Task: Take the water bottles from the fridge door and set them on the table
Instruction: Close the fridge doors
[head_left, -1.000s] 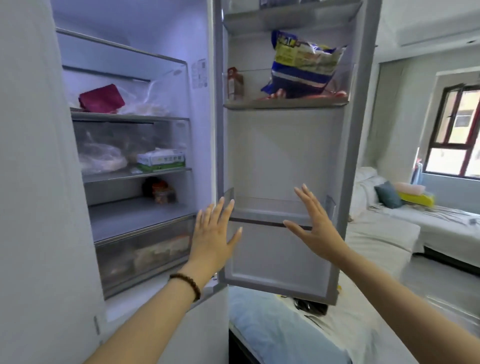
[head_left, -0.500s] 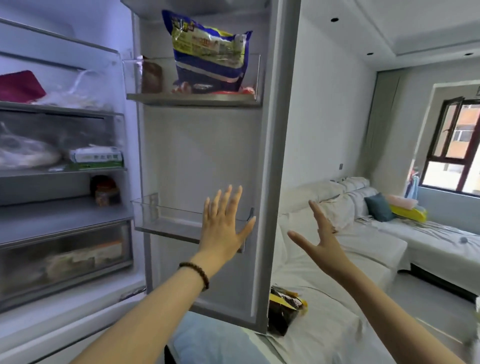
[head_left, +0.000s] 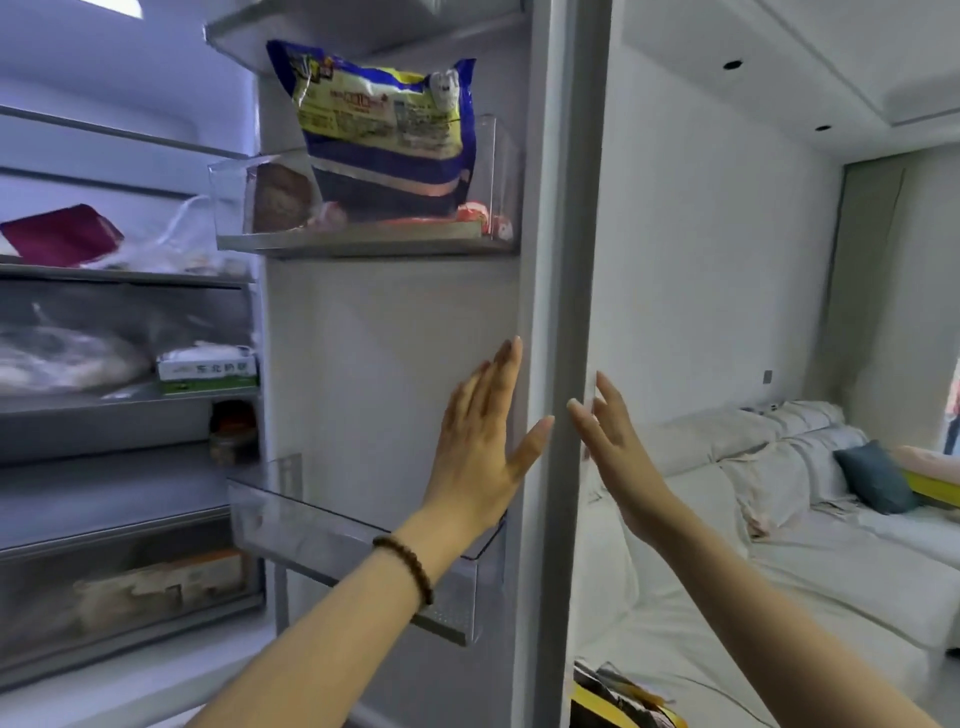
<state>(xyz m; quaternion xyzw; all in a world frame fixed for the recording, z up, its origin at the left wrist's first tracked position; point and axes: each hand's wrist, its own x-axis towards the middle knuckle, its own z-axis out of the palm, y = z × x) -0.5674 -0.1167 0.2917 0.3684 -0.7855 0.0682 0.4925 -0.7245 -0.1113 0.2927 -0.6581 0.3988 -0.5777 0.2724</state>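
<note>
The open fridge door fills the middle of the head view. Its lower clear door bin holds nothing that I can see. No water bottle or table shows anywhere. My left hand, a bead bracelet on its wrist, is spread flat against the door's inner panel beside its edge. My right hand is open too, its fingers at the door's outer edge. Neither hand holds anything.
The upper door bin carries a blue and yellow bag and small packets. Fridge shelves on the left hold bags, a white-green box and a jar. A white sofa with a teal cushion stands at the right.
The view has swung right and closer to the door. Both hands have risen and come together at the door's edge, left on the inner panel, right on the outer side.
</note>
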